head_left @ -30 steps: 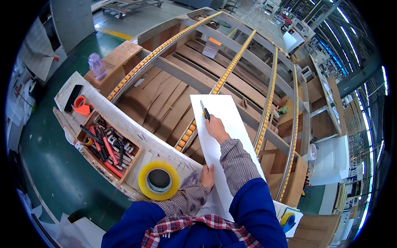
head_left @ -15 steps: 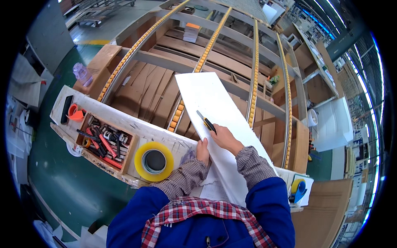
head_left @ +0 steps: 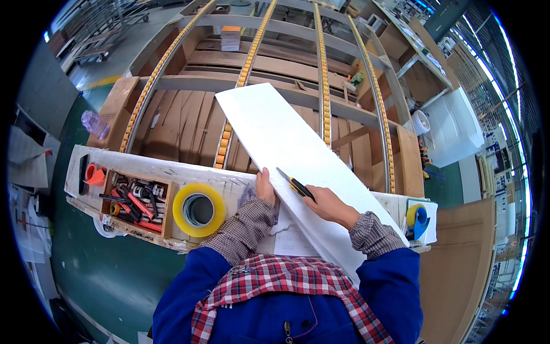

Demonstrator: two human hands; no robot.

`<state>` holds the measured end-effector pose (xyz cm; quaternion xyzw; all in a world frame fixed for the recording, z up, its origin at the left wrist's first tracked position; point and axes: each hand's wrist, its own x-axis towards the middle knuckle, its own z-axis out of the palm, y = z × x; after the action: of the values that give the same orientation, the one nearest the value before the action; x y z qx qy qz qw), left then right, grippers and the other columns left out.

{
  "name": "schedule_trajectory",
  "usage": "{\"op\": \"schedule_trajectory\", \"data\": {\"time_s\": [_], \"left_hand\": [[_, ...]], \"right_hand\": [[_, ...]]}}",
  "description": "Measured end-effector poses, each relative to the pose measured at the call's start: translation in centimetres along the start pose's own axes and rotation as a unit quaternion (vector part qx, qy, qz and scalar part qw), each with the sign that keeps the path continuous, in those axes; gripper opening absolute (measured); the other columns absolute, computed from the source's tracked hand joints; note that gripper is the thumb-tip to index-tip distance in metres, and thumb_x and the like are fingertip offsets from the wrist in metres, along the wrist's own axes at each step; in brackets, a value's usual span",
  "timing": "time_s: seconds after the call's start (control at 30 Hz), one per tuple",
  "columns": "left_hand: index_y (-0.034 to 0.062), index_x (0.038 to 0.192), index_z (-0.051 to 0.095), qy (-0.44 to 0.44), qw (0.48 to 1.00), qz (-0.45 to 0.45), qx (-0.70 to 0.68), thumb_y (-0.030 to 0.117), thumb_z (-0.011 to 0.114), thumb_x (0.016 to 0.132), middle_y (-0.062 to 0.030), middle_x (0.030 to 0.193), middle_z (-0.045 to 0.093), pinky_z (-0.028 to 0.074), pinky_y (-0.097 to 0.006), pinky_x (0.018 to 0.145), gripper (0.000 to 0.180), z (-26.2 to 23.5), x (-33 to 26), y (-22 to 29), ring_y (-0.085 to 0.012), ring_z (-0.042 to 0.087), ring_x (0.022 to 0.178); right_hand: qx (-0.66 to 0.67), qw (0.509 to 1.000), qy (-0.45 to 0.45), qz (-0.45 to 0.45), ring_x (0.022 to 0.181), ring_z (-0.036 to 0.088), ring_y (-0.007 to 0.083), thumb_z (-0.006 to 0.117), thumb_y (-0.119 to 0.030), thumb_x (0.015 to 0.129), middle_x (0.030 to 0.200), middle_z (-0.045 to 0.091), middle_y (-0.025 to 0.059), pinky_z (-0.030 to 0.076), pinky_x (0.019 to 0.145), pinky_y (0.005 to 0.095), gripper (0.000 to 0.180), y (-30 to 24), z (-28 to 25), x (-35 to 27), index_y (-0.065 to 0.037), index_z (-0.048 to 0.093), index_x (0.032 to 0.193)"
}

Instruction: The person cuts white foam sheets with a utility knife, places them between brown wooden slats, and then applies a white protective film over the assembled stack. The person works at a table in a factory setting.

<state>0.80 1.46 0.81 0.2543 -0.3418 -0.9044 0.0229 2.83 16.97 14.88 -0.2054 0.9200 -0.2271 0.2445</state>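
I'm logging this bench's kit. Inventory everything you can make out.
Board: 1, white, slanting across the middle
Knife: 1, black and yellow, over the board
Bench: 1, whitish, under the board
Frame: 1, grey and brown, beyond the bench
Tracks: 4, yellow, on the frame
Tape roll: 1, yellow, on the bench, left
Box: 1, brown, left of the tape roll
Tools: several, red and black, in the box
Bottle: 1, purplish, far left
Dispenser: 1, blue, bench's right end
Paper: count unclear, white, by the board's left edge
Panel: 1, brown, lower right
Left hand: 1, checked cuff, at the board's left edge
Right hand: 1, checked cuff, holding the knife
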Motion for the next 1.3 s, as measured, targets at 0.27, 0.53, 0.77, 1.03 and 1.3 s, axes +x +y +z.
{"op": "schedule_trajectory", "data": {"time_s": [0.27, 0.53, 0.77, 1.03, 1.3], "left_hand": [[-0.0043, 0.116, 0.040, -0.005, 1.000, 0.000, 0.006, 0.032, 0.037, 0.096, -0.0179, 0.113, 0.049, 0.041, -0.041, 0.091, 0.041, -0.5, 0.5, -0.2, -0.0289, 0.050, 0.104], [-0.0052, 0.116, 0.040, -0.018, 0.995, 0.014, 0.096, 0.004, 0.060, 0.081, -0.0174, 0.108, 0.052, 0.048, -0.036, 0.082, 0.042, 0.0, 0.7, 0.2, -0.0265, 0.056, 0.095], [-0.0059, 0.118, 0.038, -0.016, 0.994, 0.014, 0.105, -0.004, 0.062, 0.075, -0.0194, 0.109, 0.051, 0.047, -0.036, 0.083, 0.049, -0.3, 1.0, 0.6, -0.0288, 0.055, 0.095], [-0.0048, 0.120, 0.037, -0.021, 0.993, 0.009, 0.119, 0.001, 0.062, 0.078, -0.0198, 0.112, 0.051, 0.048, -0.040, 0.084, 0.049, -0.4, 0.8, 0.9, -0.0308, 0.054, 0.100], [-0.0036, 0.121, 0.038, -0.028, 0.993, 0.012, 0.114, -0.002, 0.061, 0.078, -0.0182, 0.112, 0.052, 0.047, -0.039, 0.085, 0.048, -0.6, 1.5, 0.7, -0.0292, 0.054, 0.099]], "right_hand": [[0.050, 0.998, -0.029, 0.030, 0.079, 0.056, 0.0385, 0.048, -0.019, 0.085, 0.086, 0.058, 0.0249, 0.044, 0.072, 0.0436, 0.027, 1.1, 0.2, -7.7, 0.004, 0.052, 0.099], [0.029, 0.999, 0.024, 0.001, 0.083, 0.056, 0.0373, 0.049, -0.020, 0.085, 0.087, 0.058, 0.0224, 0.043, 0.074, 0.0441, 0.026, 2.6, 2.6, -8.9, 0.002, 0.052, 0.098], [0.022, 1.000, 0.011, 0.010, 0.086, 0.056, 0.0364, 0.049, -0.021, 0.085, 0.093, 0.059, 0.0222, 0.044, 0.077, 0.0423, 0.034, 4.2, 2.9, -13.2, 0.001, 0.050, 0.112], [-0.001, 0.997, 0.000, 0.082, 0.082, 0.056, 0.0322, 0.054, -0.022, 0.083, 0.089, 0.058, 0.0182, 0.045, 0.074, 0.0393, 0.038, 5.1, 1.4, -22.9, -0.003, 0.050, 0.115], [-0.058, 0.984, 0.037, 0.161, 0.075, 0.055, 0.0264, 0.056, -0.019, 0.077, 0.078, 0.055, 0.0117, 0.047, 0.066, 0.0360, 0.038, 6.1, 2.1, -31.4, -0.011, 0.053, 0.114]]}}
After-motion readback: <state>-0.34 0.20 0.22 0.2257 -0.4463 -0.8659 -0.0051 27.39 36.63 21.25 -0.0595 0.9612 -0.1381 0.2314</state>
